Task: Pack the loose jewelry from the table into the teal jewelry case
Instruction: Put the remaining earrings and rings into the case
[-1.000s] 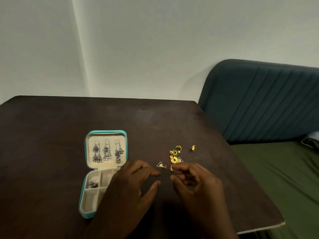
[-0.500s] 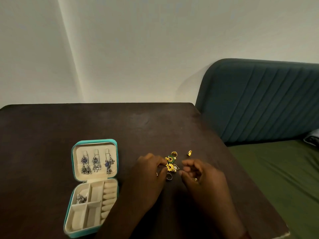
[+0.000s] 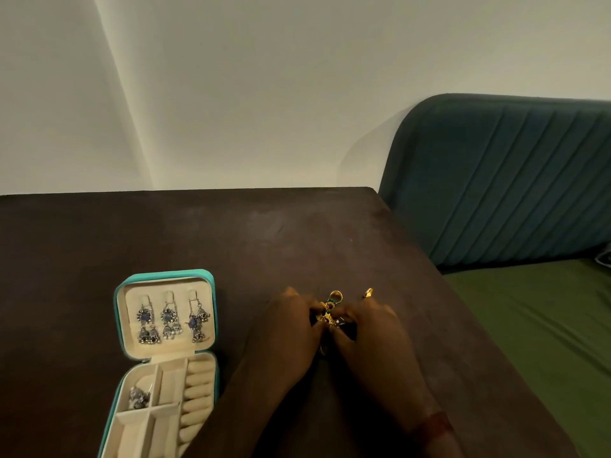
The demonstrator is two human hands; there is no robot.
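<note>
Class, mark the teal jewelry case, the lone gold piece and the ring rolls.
teal jewelry case [image 3: 165, 274], head view, lid rim
lone gold piece [image 3: 368, 292], head view, middle
ring rolls [image 3: 198, 388], head view, middle roll

Open teal case [image 3: 165, 275], gold jewelry [image 3: 329, 307] nearby

Dim, warm indoor light, soft shadows, slight motion blur, wide-angle bending at the edges.

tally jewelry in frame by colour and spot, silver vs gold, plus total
Silver earrings hung in lid: 3
Silver clump in tray: 1
Gold cluster, pinched by left hand and right hand, pieces uncountable: 1
Gold piece lying apart: 1
Total: 6
</note>
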